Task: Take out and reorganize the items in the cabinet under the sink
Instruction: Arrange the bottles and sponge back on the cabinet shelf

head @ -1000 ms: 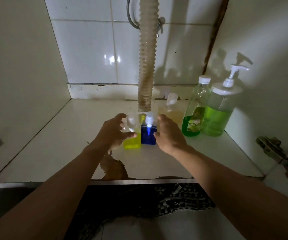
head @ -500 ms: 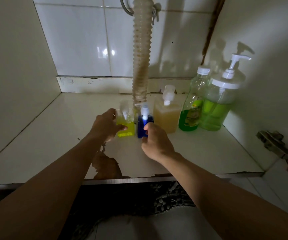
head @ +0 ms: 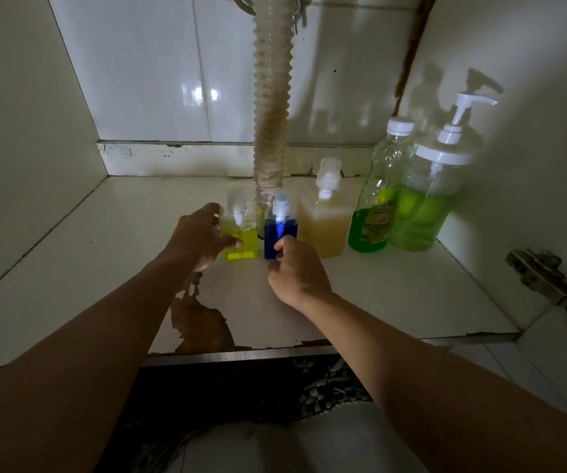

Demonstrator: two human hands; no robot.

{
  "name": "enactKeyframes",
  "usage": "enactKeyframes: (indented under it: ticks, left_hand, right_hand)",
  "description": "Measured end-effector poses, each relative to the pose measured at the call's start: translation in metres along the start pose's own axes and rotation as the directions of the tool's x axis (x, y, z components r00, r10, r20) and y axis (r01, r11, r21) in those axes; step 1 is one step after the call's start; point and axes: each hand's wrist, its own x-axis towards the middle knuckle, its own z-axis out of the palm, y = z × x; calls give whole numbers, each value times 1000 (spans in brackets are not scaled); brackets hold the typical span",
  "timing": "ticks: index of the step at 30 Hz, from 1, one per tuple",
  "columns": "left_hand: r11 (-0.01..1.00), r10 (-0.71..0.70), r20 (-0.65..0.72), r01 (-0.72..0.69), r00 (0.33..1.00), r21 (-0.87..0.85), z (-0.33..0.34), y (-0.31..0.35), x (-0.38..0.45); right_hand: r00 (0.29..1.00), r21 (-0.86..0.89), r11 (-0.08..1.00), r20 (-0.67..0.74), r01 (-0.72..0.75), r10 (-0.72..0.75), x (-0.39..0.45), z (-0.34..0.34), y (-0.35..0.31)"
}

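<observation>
While both forearms reach over the chipped front edge of the cabinet floor (head: 70, 254), the left hand (head: 200, 238) curls round the yellow bottle (head: 241, 240), thumb across its front face and fingers at its left side. The right hand (head: 297, 273) pinches the lower right corner of the blue bottle (head: 277, 233) between thumb and curled fingers. These two small bottles stand upright, just beside each other, directly below the mouth of the corrugated drain hose (head: 272, 107) near the middle of the floor. To their right, in a row toward the right wall, stand the amber refill bottle (head: 324, 223), touching or nearly touching the blue one, then the green dish-soap bottle (head: 377, 206) and the large pump dispenser (head: 425, 203), which sits close against the right wall. Open floor lies to the left of the yellow bottle as far as the left wall, and in front of the row up to the front edge. A door hinge (head: 548, 278) projects at the right front corner.
</observation>
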Motion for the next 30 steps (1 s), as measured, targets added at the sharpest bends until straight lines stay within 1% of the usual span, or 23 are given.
enactKeyframes:
  ticks: [2,8,12,13,15,17,18,19,21,23,24,25,27,28,30]
  left_hand:
    - [1000,-2,6,2,1000,13,0,1,0]
    - [997,-43,18,42,999,58,1,1,0]
    - [994,-90,18,89,996,70,1,2,-9]
    - [994,-89,-6,89,996,60,1,4,-15]
    - [996,-41,-113,50,993,80,4,8,-31]
    - [990,74,-229,-44,971,130,11,16,-57]
    - [984,128,-251,-92,960,151,17,22,-72]
    - [976,168,-238,-128,957,174,23,30,-87]
    - [955,226,-149,-189,963,229,39,45,-116]
    - [922,273,-28,-253,962,292,56,58,-142]
    - [897,297,33,-291,954,333,62,62,-152]
    - [866,316,91,-326,944,379,68,66,-162]
    - [796,337,189,-386,922,467,78,69,-176]
    - [767,331,224,-400,917,503,83,68,-181]
    - [736,288,273,-394,918,550,91,66,-188]
  right_hand:
    - [1000,-12,1000,10,-3,3,2,-1,1]
    - [999,-136,991,45,10,-4,5,-2,-2]
    - [996,-115,993,90,-20,30,0,-11,0]
    - [996,-107,994,90,-19,28,-5,-15,1]
    - [997,-79,997,78,7,0,-23,-29,6]
    - [999,14,1000,51,13,-13,-51,-46,14]
    - [999,68,998,39,-6,3,-67,-56,20]
    - [1000,104,994,21,-21,19,-84,-65,27]
    - [998,108,993,-35,-40,44,-112,-78,47]
    - [990,95,989,-69,-116,123,-138,-86,72]
    - [982,83,981,-61,-174,179,-150,-89,86]
    - [969,57,968,-31,-242,244,-164,-91,100]
    - [928,-60,928,49,-367,370,-193,-91,132]
    - [901,-138,901,86,-411,425,-209,-90,147]
    - [847,-280,849,171,-448,503,-242,-89,170]
